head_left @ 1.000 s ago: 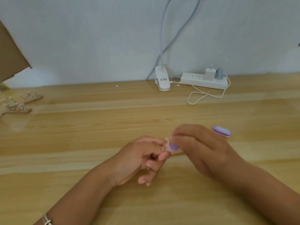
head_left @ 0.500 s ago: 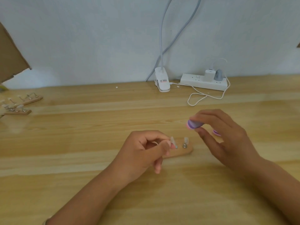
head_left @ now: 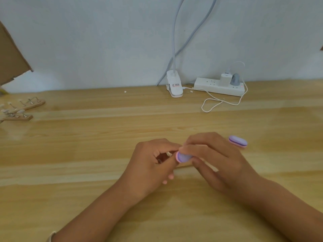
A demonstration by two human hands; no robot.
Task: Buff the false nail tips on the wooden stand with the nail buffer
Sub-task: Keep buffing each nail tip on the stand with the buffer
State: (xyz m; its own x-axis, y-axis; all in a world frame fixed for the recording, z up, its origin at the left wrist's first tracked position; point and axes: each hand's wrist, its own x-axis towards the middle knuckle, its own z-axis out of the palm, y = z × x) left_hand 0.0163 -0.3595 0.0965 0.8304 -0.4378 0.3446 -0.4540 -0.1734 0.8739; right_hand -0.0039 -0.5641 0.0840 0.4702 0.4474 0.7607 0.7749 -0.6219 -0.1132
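My right hand [head_left: 215, 161] pinches a small purple and pink nail buffer [head_left: 182, 157] between thumb and fingers, held against the spot where my left hand's fingertips meet. My left hand [head_left: 153, 165] is curled around a false nail tip [head_left: 168, 153] on the wooden stand. The stand is almost wholly hidden beneath both hands, on the wooden table [head_left: 87, 154] in front of me.
A second purple buffer [head_left: 238, 141] lies on the table right of my right hand. Two more wooden stands with nail tips [head_left: 19, 109] sit far left. A white lamp clamp [head_left: 174, 86], a power strip [head_left: 219, 87] and a looped white cable [head_left: 220, 102] line the wall.
My right hand brought the buffer back down and left onto the nail tip after lifting away. My left hand closed over the stand, which is now covered again.
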